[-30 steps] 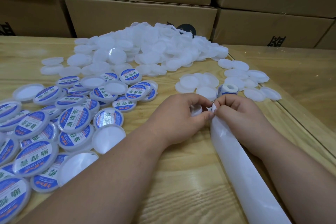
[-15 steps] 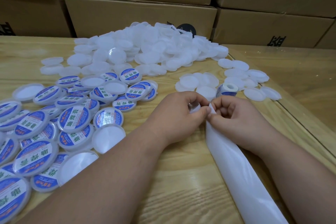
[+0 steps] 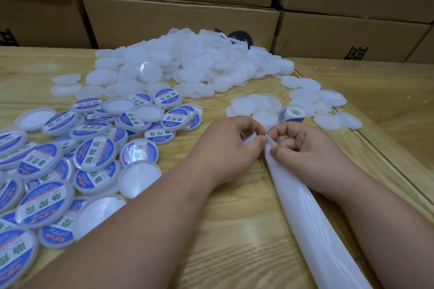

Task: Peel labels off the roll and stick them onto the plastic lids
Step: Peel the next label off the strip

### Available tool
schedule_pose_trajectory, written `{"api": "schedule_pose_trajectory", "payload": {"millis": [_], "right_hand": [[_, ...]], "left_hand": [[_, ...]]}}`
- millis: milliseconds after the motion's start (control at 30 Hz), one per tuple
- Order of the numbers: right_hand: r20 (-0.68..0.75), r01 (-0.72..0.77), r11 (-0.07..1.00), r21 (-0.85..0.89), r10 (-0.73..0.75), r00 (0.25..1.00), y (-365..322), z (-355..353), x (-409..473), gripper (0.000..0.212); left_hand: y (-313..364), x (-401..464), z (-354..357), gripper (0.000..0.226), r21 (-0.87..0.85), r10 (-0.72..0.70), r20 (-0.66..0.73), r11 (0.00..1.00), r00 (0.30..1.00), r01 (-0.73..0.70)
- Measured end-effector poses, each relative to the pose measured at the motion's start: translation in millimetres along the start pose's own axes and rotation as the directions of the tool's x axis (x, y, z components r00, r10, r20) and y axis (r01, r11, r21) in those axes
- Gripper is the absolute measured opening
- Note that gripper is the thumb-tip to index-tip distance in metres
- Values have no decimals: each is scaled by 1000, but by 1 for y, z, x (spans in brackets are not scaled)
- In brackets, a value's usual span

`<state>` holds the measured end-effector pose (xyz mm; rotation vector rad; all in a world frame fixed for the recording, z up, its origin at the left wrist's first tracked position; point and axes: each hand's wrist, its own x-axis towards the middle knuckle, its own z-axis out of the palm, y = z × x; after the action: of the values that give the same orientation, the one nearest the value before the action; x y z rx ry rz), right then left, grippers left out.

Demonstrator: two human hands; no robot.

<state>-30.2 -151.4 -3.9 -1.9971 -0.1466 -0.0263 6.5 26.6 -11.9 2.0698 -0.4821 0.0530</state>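
Head view: your left hand (image 3: 225, 145) grips a lid (image 3: 249, 136), your right hand (image 3: 303, 145) pinches the backing strip (image 3: 303, 197). That strip looks flimsy and slick, so I'd pinch its edge right at your fingertips (image 3: 273, 149).

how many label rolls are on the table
1. The label roll stands on the table among the plain lids, just beyond the right hand. Others could be hidden under the lid pile.

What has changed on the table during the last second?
Very little. Both hands slid slightly toward the left along with the backing strip. The left hand holds a plain lid as before, and the right hand keeps pinching the strip's top end. The label roll, the labelled lids and the pile of plain lids did not move.
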Motion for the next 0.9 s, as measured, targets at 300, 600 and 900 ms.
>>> {"api": "schedule_pose_trajectory", "payload": {"millis": [300,600,900], "right_hand": [[-140,11,994,105,4,990,-5,3,-2,31],[-166,-4,984,179,34,986,-6,3,-3,38],[-320,135,976,171,-75,944,-1,5,0,30]], "left_hand": [[1,2,-2,8,-124,-85,-79,989,993,75],[1,3,-6,18,-335,-170,-208,938,963,93],[9,-1,-11,28,-407,-223,-219,906,950,118]]}}
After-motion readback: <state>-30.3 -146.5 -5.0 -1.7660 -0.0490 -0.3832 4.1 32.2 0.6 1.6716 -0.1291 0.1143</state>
